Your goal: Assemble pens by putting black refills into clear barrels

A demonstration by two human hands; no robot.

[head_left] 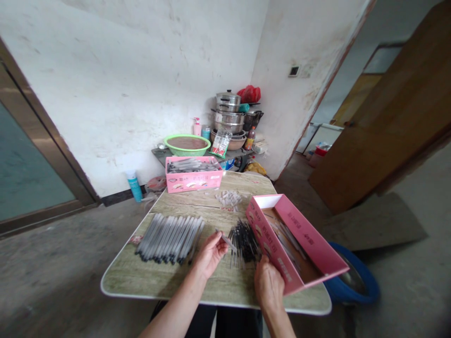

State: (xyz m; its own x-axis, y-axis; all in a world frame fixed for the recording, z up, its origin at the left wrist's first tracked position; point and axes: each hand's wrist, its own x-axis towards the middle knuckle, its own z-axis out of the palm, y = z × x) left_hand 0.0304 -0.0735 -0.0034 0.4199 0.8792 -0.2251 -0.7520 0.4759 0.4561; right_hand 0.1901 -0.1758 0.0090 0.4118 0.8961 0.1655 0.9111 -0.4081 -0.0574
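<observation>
My left hand [212,253] is closed in a pinch on a slim pale tube [227,241], just left of a pile of thin black-ended sticks [244,241]. My right hand [269,281] is curled closed at the near edge of that pile, against the side of a pink box [294,246]; whatever its fingers hold is hidden. Several slim tubes lie inside this box. To the left, a row of translucent pen-like tubes with black ends [169,237] lies side by side. Small pale pieces [229,199] are scattered farther back.
A second pink box [193,180], filled with tubes, stands at the back of the wood-patterned table [141,284]. Behind it are a green basin [187,151], stacked pots [229,119] and bottles. A blue tub [371,286] is on the floor at the right.
</observation>
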